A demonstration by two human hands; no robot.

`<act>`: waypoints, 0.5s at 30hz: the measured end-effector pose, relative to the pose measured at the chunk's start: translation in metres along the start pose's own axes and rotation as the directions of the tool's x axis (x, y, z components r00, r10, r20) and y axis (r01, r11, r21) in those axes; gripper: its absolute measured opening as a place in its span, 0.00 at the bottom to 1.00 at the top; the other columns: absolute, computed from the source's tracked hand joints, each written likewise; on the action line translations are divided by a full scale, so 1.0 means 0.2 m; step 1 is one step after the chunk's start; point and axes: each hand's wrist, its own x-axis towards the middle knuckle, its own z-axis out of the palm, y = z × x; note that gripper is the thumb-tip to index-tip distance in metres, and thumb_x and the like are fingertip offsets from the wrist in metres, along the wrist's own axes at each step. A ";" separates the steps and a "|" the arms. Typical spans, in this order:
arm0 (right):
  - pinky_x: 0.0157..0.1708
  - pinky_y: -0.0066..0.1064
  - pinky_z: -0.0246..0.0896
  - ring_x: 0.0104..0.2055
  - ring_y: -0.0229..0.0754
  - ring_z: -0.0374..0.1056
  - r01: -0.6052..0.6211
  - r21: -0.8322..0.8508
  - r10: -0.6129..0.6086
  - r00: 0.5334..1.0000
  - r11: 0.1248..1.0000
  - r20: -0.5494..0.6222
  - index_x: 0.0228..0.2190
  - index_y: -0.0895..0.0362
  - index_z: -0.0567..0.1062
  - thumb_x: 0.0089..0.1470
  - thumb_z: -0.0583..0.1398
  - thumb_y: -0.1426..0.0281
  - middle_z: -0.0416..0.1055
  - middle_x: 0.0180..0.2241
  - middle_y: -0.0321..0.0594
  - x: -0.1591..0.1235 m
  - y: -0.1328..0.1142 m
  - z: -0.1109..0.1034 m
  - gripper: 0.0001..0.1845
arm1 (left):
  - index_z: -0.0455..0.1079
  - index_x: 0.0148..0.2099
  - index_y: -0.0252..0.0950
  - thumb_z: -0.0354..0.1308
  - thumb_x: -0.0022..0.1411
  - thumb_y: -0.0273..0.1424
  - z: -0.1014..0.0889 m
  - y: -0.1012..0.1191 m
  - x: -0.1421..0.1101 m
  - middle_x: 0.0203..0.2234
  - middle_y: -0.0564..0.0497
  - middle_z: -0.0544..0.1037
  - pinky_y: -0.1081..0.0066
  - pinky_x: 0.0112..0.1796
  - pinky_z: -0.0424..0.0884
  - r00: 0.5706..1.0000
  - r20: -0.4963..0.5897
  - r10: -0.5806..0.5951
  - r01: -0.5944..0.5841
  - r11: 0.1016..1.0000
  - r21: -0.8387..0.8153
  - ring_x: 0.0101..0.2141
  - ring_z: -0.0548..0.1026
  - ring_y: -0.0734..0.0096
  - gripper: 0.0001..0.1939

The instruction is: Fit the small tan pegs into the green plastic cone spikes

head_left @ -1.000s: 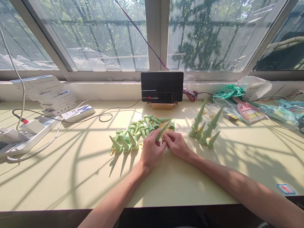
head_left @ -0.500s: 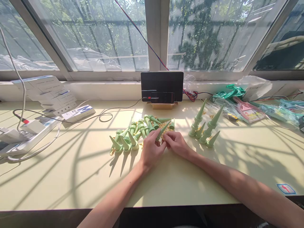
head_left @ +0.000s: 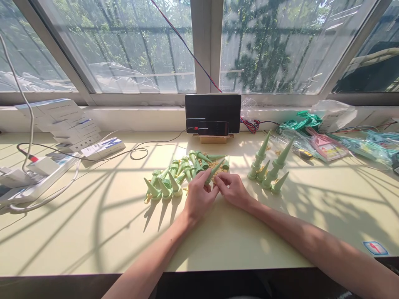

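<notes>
My left hand (head_left: 201, 195) is closed round a green plastic watering spike (head_left: 215, 169), whose pointed end sticks up and to the right. Against its fingertips, my right hand (head_left: 232, 189) pinches at the spike's lower end; what lies between those fingers is mostly hidden. Several more green spikes lie in a pile (head_left: 187, 166) just beyond and left of the hands, mixed with small yellowish pieces (head_left: 222, 167). Three spikes (head_left: 165, 189) stand point up at the pile's front left. To the right stands a group of upright spikes (head_left: 272, 172), some stacked on one another.
At the back, a black tablet (head_left: 213, 110) leans with a phone (head_left: 213, 128) before it on a small cardboard stand. White boxes (head_left: 67, 122) and a power strip (head_left: 40, 178) with cables occupy the left. Plastic bags and packets (head_left: 330, 143) lie at the back right.
Both hands keep almost the same place and grip. My right hand's fingers shift very slightly at the spike's lower end.
</notes>
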 end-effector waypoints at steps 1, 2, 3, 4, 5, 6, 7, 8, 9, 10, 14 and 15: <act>0.23 0.29 0.46 0.23 0.34 0.51 0.028 -0.042 -0.028 1.000 0.999 -0.011 0.21 0.56 0.64 0.63 0.54 0.62 0.57 0.19 0.32 0.00 0.00 0.00 0.20 | 0.72 0.51 0.36 0.59 0.60 0.26 0.00 0.00 0.00 0.38 0.51 0.74 0.79 0.23 0.69 1.000 0.003 0.006 -0.006 1.000 0.003 0.21 0.65 0.86 0.16; 0.24 0.29 0.46 0.23 0.34 0.50 0.051 -0.075 -0.052 0.999 0.996 -0.015 0.21 0.56 0.63 0.63 0.54 0.63 0.57 0.19 0.31 0.00 0.00 0.00 0.20 | 0.72 0.52 0.36 0.58 0.60 0.26 0.00 0.00 0.00 0.38 0.51 0.74 0.79 0.24 0.69 1.000 0.007 0.012 -0.012 1.000 0.006 0.21 0.65 0.86 0.16; 0.24 0.29 0.45 0.23 0.34 0.50 0.067 -0.097 -0.069 0.997 0.993 -0.019 0.20 0.56 0.62 0.63 0.54 0.64 0.56 0.19 0.31 0.00 0.01 0.00 0.20 | 0.72 0.52 0.36 0.58 0.60 0.26 0.00 0.00 0.00 0.38 0.51 0.74 0.79 0.24 0.69 1.000 0.010 0.016 -0.016 1.000 0.008 0.21 0.65 0.86 0.17; 0.24 0.29 0.45 0.23 0.34 0.49 0.075 -0.107 -0.078 0.997 0.991 -0.022 0.20 0.56 0.62 0.63 0.54 0.64 0.56 0.19 0.31 0.00 0.01 0.00 0.20 | 0.72 0.52 0.36 0.58 0.60 0.26 0.00 0.00 0.00 0.38 0.51 0.74 0.79 0.23 0.69 1.000 0.010 0.019 -0.019 1.000 0.010 0.21 0.65 0.86 0.17; 0.24 0.29 0.45 0.23 0.34 0.49 0.076 -0.107 -0.079 0.997 0.991 -0.022 0.20 0.56 0.62 0.63 0.54 0.64 0.56 0.19 0.31 0.00 0.01 0.00 0.19 | 0.72 0.52 0.36 0.58 0.60 0.26 0.00 0.00 0.00 0.38 0.51 0.74 0.79 0.23 0.69 1.000 0.006 0.021 -0.021 1.000 0.011 0.21 0.65 0.86 0.17; 0.24 0.29 0.45 0.23 0.34 0.50 0.071 -0.097 -0.074 0.997 0.993 -0.024 0.20 0.56 0.62 0.63 0.54 0.64 0.56 0.19 0.31 0.00 0.01 0.00 0.19 | 0.72 0.52 0.36 0.58 0.59 0.26 0.00 0.00 0.00 0.37 0.51 0.74 0.79 0.23 0.69 1.000 0.001 0.023 -0.023 1.000 0.013 0.21 0.65 0.85 0.18; 0.24 0.29 0.45 0.23 0.34 0.50 0.059 -0.079 -0.061 0.998 0.995 -0.025 0.20 0.56 0.62 0.63 0.54 0.64 0.56 0.19 0.31 0.00 0.01 0.00 0.19 | 0.72 0.53 0.36 0.58 0.59 0.26 0.00 -0.01 0.00 0.37 0.51 0.74 0.79 0.23 0.69 1.000 -0.004 0.025 -0.024 1.000 0.016 0.21 0.66 0.85 0.18; 0.24 0.29 0.46 0.23 0.34 0.51 0.041 -0.053 -0.042 0.999 0.998 -0.022 0.20 0.56 0.63 0.63 0.54 0.64 0.56 0.19 0.31 0.00 0.01 0.00 0.19 | 0.72 0.53 0.36 0.59 0.59 0.26 0.00 -0.01 0.00 0.37 0.52 0.74 0.79 0.23 0.69 1.000 -0.008 0.026 -0.025 1.000 0.019 0.21 0.66 0.85 0.18; 0.24 0.29 0.46 0.22 0.34 0.52 0.016 -0.021 -0.017 1.000 1.000 -0.016 0.20 0.56 0.63 0.63 0.54 0.63 0.57 0.19 0.31 0.00 0.00 0.00 0.20 | 0.72 0.52 0.36 0.59 0.58 0.25 0.00 -0.01 0.00 0.37 0.52 0.74 0.79 0.24 0.69 1.000 -0.009 0.025 -0.025 0.999 0.022 0.21 0.66 0.85 0.18; 0.23 0.29 0.47 0.22 0.34 0.53 -0.013 0.017 0.013 1.000 1.000 -0.004 0.20 0.56 0.64 0.63 0.54 0.63 0.58 0.18 0.32 0.00 0.00 0.00 0.20 | 0.72 0.52 0.36 0.59 0.58 0.25 0.00 -0.01 0.00 0.36 0.52 0.74 0.79 0.23 0.69 1.000 -0.008 0.023 -0.023 0.999 0.024 0.21 0.66 0.85 0.18; 0.22 0.29 0.51 0.19 0.35 0.56 -0.123 0.182 0.110 0.991 0.975 0.080 0.21 0.57 0.67 0.63 0.54 0.61 0.60 0.15 0.32 0.01 0.01 0.00 0.21 | 0.72 0.53 0.36 0.59 0.58 0.25 0.01 -0.01 0.00 0.38 0.52 0.74 0.79 0.22 0.70 1.000 -0.008 0.005 -0.005 1.000 0.019 0.20 0.66 0.86 0.20; 0.22 0.29 0.51 0.19 0.35 0.56 -0.143 0.214 0.123 0.987 0.966 0.101 0.21 0.57 0.68 0.64 0.54 0.61 0.60 0.14 0.32 0.01 0.02 0.00 0.22 | 0.71 0.54 0.35 0.59 0.58 0.25 0.01 -0.01 0.00 0.38 0.51 0.75 0.79 0.22 0.70 1.000 -0.009 0.000 0.000 1.000 0.016 0.20 0.67 0.86 0.20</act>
